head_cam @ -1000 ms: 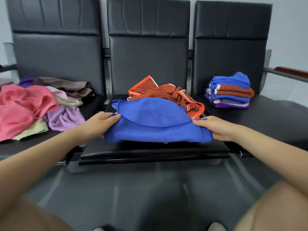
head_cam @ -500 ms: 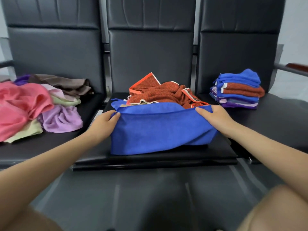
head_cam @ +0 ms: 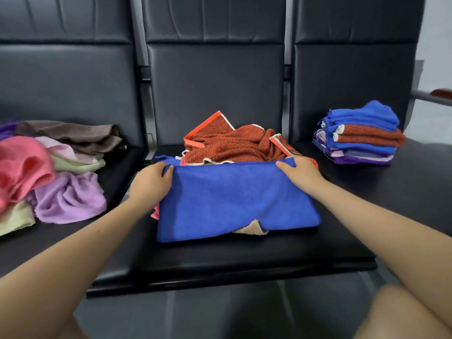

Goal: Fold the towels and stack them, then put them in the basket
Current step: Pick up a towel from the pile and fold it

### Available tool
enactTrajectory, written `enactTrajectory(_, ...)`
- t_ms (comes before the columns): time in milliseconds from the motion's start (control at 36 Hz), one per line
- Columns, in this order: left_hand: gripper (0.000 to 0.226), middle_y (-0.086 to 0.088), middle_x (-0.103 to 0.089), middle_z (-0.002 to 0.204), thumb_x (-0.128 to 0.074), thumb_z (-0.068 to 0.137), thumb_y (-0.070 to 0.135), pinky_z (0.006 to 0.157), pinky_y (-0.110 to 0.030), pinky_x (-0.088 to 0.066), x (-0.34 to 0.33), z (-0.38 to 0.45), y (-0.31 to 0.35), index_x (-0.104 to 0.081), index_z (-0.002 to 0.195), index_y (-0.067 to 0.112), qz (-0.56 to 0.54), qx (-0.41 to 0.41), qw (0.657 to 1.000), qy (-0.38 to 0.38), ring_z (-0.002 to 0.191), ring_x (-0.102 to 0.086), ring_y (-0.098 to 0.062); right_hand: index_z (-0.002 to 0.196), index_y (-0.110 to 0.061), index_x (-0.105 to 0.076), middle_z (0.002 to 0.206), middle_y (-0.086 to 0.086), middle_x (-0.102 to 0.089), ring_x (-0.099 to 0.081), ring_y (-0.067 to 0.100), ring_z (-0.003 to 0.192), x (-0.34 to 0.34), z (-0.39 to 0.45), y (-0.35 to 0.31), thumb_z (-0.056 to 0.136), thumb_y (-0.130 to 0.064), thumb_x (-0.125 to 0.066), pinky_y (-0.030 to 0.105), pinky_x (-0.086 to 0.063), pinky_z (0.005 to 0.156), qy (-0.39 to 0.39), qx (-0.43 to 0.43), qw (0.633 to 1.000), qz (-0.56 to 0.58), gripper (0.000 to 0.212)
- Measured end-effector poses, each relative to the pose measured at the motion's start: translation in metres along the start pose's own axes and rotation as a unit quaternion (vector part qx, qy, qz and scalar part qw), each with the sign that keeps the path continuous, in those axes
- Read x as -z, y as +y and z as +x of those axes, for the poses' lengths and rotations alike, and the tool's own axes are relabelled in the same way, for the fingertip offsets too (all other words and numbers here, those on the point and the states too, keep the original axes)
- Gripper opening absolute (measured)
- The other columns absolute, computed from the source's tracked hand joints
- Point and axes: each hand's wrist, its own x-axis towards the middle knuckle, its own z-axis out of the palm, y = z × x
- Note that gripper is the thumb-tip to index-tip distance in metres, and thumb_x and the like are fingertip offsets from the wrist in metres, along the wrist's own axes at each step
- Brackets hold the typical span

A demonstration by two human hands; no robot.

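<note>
A blue towel lies folded over on the middle seat. My left hand grips its far left corner and my right hand grips its far right corner. Behind it lies a crumpled rust-red towel with an orange border. A beige cloth peeks out under the blue towel's near edge. A stack of folded towels, blue, rust and purple, sits on the right seat. No basket is in view.
A heap of unfolded towels, pink, lilac, pale green and brown, covers the left seat. Three black padded chairs stand in a row, with an armrest at the far right. My knees show at the bottom corners.
Both hands carried the near edge of the blue towel up and away, folding it over to its far edge. The view moved closer to the middle seat.
</note>
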Motion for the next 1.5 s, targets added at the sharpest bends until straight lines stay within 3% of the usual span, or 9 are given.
enactTrajectory(139, 0.035, -0.016, -0.061, 0.087, -0.041, 0.101, 0.027, 0.071, -0.035, -0.037, -0.015, 0.008, -0.006, -0.055, 0.079, 0.004, 0.019, 0.033, 0.997, -0.074, 0.089, -0.056, -0.034, 0.061, -0.021, -0.037, 0.062, 0.0, -0.041, -0.038, 0.015, 0.064, -0.012, 0.002, 0.01, 0.093, -0.021, -0.058, 0.03, -0.03, 0.062, -0.095, -0.029, 0.994, 0.05, 0.038)
enactTrajectory(389, 0.031, -0.017, -0.064, 0.098, -0.042, 0.1, 0.026, 0.078, -0.037, -0.041, -0.019, 0.012, -0.005, -0.062, 0.103, 0.002, -0.029, 0.048, 0.997, -0.051, 0.096, -0.056, -0.035, 0.097, -0.005, -0.067, 0.094, 0.013, -0.069, -0.064, 0.024, 0.09, -0.003, 0.005, 0.018, 0.086, -0.015, -0.071, 0.038, -0.049, 0.087, -0.123, -0.099, 0.965, 0.208, 0.016)
enactTrajectory(500, 0.028, -0.009, -0.061, 0.102, -0.043, 0.1, 0.029, 0.081, -0.032, -0.038, -0.017, 0.014, -0.005, -0.062, 0.106, 0.009, -0.077, 0.074, 0.991, -0.076, 0.098, -0.053, -0.028, 0.086, -0.014, -0.066, 0.087, 0.005, -0.068, -0.062, 0.021, 0.086, -0.001, 0.004, 0.019, 0.087, -0.011, -0.068, 0.034, -0.048, 0.079, -0.051, -0.083, 0.96, 0.261, 0.004)
enactTrajectory(667, 0.015, -0.004, -0.06, 0.091, -0.055, 0.095, 0.031, 0.069, -0.031, -0.044, -0.011, 0.011, -0.015, -0.064, 0.091, 0.019, -0.198, 0.098, 0.966, -0.134, 0.084, -0.055, -0.022, 0.09, -0.023, -0.072, 0.093, -0.004, -0.073, -0.065, 0.014, 0.088, 0.006, -0.009, 0.026, 0.09, -0.023, -0.066, 0.029, -0.046, 0.076, -0.135, -0.074, 0.973, 0.174, 0.006)
enactTrajectory(861, 0.032, -0.005, -0.057, 0.081, -0.058, 0.087, 0.04, 0.071, -0.033, -0.04, -0.004, 0.01, -0.017, -0.064, 0.084, 0.008, -0.284, 0.123, 0.949, -0.059, 0.076, -0.051, -0.018, 0.092, -0.013, -0.069, 0.078, -0.002, -0.066, -0.061, 0.0, 0.059, 0.014, -0.011, 0.013, 0.096, -0.014, -0.059, 0.014, -0.044, 0.052, 0.006, -0.046, 0.974, 0.22, 0.011)
enactTrajectory(1111, 0.026, -0.002, -0.06, 0.084, -0.043, 0.099, 0.028, 0.076, -0.034, -0.039, -0.01, 0.009, 0.0, -0.063, 0.091, 0.012, -0.223, 0.112, 0.968, -0.006, 0.089, -0.055, -0.024, 0.076, -0.009, -0.059, 0.075, 0.011, -0.05, -0.044, 0.018, 0.071, -0.003, 0.002, 0.006, 0.093, -0.019, -0.06, 0.03, -0.032, 0.064, 0.087, -0.082, 0.974, 0.19, 0.02)
enactTrajectory(1222, 0.029, -0.01, -0.06, 0.11, -0.042, 0.101, 0.027, 0.085, -0.033, -0.037, -0.014, 0.005, 0.005, -0.061, 0.111, 0.009, -0.15, 0.123, 0.98, -0.044, 0.108, -0.054, -0.029, 0.09, -0.004, -0.068, 0.095, 0.015, -0.067, -0.059, 0.024, 0.089, -0.011, 0.006, 0.017, 0.094, -0.02, -0.061, 0.035, -0.046, 0.082, 0.017, -0.14, 0.97, 0.2, 0.017)
enactTrajectory(1306, 0.021, -0.008, -0.052, 0.088, -0.047, 0.096, 0.033, 0.075, -0.034, -0.034, -0.013, 0.006, 0.003, -0.054, 0.086, 0.016, -0.188, 0.154, 0.968, -0.058, 0.086, -0.048, -0.024, 0.103, -0.004, -0.07, 0.106, 0.013, -0.072, -0.068, 0.029, 0.099, -0.003, -0.001, 0.019, 0.082, -0.025, -0.074, 0.041, -0.051, 0.097, -0.036, -0.206, 0.945, 0.252, 0.029)
enactTrajectory(1500, 0.031, -0.011, -0.057, 0.092, -0.059, 0.092, 0.04, 0.057, -0.032, -0.044, -0.003, -0.006, -0.008, -0.059, 0.098, 0.01, -0.295, 0.252, 0.907, -0.165, 0.077, -0.057, -0.031, 0.095, -0.013, -0.069, 0.082, 0.002, -0.075, -0.073, 0.014, 0.069, 0.026, -0.039, 0.009, 0.096, -0.018, -0.055, 0.023, -0.057, 0.056, -0.194, -0.234, 0.895, 0.326, 0.014)
